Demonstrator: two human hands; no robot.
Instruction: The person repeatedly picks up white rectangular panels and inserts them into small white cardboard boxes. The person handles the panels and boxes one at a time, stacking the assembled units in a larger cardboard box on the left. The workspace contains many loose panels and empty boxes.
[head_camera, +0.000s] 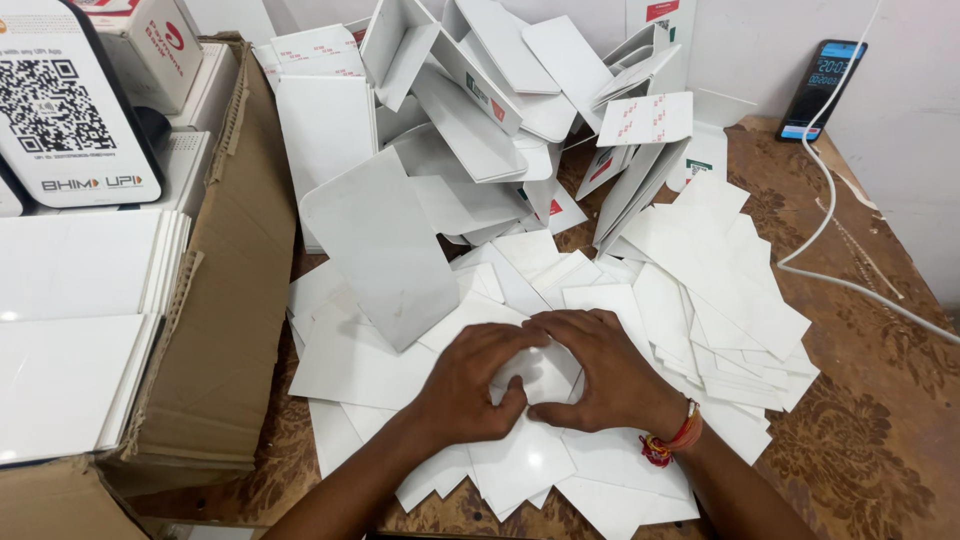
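From my remote seat I look down on a brown patterned tabletop (870, 440) littered with white cards.

Hands: both sit at 6 o'clock in the view, side by side and touching. My left hand (470, 385) and right hand (605, 375) press down together on one small white card (540, 380) with a rounded edge; the fingers of each hand are curled closed over it, thumbs meeting at its middle. Most of that card is hidden under the hands. A red and orange thread band (675, 440) circles the right wrist.

The card lies on top of a loose spread of flat white sheets (700, 300) that fans out from 6 toward 3 o'clock.

At 12 o'clock, a heap of folded white card stands (470, 110), tilted every way, some showing small red and green markings. One larger grey-white panel (385, 245) leans out of the heap toward the hands, at about 10 o'clock from them.

At 9 o'clock, an open cardboard box (240, 250) holds stacked white boards (80, 330) and a standing white sign with a square code pattern (60, 110).

At 2 o'clock, a phone (822, 88) leans upright against the wall, screen lit; a white cable (830, 210) runs down from beside it across the tabletop.
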